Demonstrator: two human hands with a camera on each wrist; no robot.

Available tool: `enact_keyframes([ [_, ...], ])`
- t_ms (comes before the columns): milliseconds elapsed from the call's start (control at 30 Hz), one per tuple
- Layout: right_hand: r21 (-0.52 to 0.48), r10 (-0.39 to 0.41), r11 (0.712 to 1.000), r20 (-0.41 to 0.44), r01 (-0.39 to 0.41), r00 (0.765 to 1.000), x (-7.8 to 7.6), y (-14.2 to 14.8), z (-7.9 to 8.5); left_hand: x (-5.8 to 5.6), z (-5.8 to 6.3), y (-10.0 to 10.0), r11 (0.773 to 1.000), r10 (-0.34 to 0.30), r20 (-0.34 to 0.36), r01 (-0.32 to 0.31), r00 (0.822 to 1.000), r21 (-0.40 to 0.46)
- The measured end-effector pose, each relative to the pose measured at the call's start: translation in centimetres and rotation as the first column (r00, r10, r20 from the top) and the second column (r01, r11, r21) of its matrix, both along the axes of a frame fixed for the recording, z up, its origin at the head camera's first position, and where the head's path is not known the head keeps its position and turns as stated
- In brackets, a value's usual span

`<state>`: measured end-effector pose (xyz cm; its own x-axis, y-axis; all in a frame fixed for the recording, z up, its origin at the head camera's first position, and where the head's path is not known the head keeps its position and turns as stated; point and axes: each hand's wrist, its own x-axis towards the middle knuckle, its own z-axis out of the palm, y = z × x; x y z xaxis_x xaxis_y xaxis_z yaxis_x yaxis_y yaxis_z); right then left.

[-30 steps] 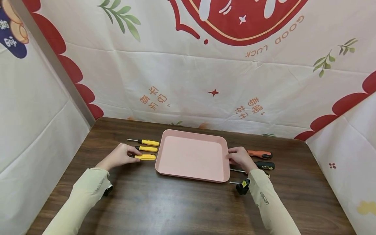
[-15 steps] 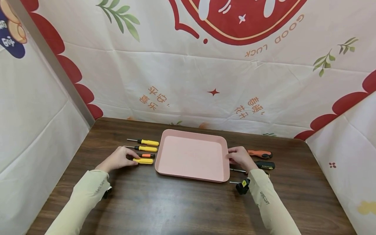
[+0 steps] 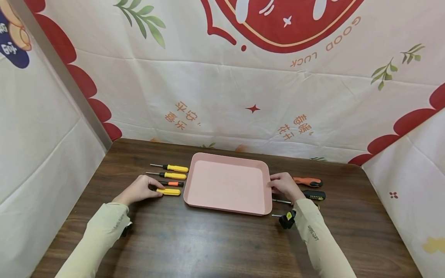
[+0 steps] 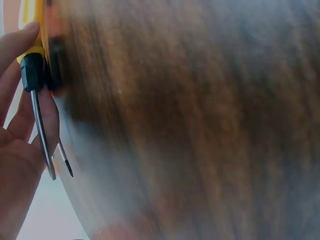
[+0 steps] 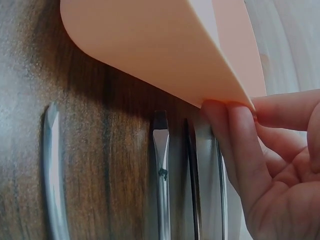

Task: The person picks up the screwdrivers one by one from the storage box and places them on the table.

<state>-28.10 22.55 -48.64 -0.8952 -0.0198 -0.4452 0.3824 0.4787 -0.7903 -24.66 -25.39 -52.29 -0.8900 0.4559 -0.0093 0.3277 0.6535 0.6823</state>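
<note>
My left hand (image 3: pixel 140 189) pinches a yellow-handled screwdriver (image 3: pixel 170 191) at its handle, low over the table left of the pink tray (image 3: pixel 227 210). In the left wrist view the thumb lies on the yellow handle and the fingers are behind; the screwdriver's steel shaft (image 4: pixel 40 120) points back along the palm. Beyond it lie a black-and-orange screwdriver (image 3: pixel 174 184) and two more yellow-handled screwdrivers, one (image 3: pixel 175 176) nearer and one (image 3: pixel 177 168) farther. My right hand (image 3: pixel 284 185) grips the tray's right rim between thumb and fingers, as the right wrist view shows.
Right of the tray lie an orange-and-black handle (image 3: pixel 307 182), a black handle (image 3: pixel 314 195) and steel screwdriver shafts (image 5: pixel 162 175), partly hidden by the right arm. A black wrist camera (image 3: pixel 287 220) sits by the right sleeve. A printed cloth (image 3: pixel 222 88) hangs behind the wooden table (image 3: pixel 208 247).
My left hand has brought the yellow screwdriver slightly nearer and left, uncovering the black-and-orange one behind it. My right hand stays on the tray's rim, and the tray has not moved.
</note>
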Motion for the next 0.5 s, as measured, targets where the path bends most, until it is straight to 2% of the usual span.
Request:
enact_keyframes([
  [500, -0.002, -0.002, 1.0, -0.007, 0.002, 1.0, -0.19, -0.13, -0.12, 0.02, -0.43, 0.47, 1.0, -0.025, -0.035, 0.024, 0.999, -0.009],
])
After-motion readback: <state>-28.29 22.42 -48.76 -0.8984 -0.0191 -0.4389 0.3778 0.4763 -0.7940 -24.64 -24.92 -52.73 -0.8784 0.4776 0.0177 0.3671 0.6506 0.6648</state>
